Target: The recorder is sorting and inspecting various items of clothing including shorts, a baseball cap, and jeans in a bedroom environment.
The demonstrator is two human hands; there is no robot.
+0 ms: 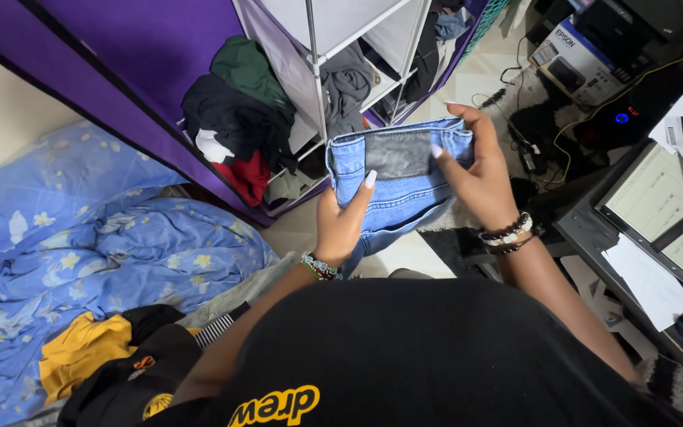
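Note:
Both my hands hold up a folded pair of light blue jeans [405, 186] in front of my chest. My left hand [343, 221] grips the lower left side of the denim, thumb on the front. My right hand [476, 170] pinches the upper right edge, where a grey inner panel shows. A beaded bracelet sits on each wrist. The jeans hang in the air in front of an open wardrobe.
A purple fabric wardrobe [160, 47] with white shelves holds crumpled dark, green and grey clothes [239, 119]. A blue flowered duvet [81, 245] lies at left with yellow and black garments [96, 356]. A printer box [575, 59], cables and a desk with papers [658, 213] stand at right.

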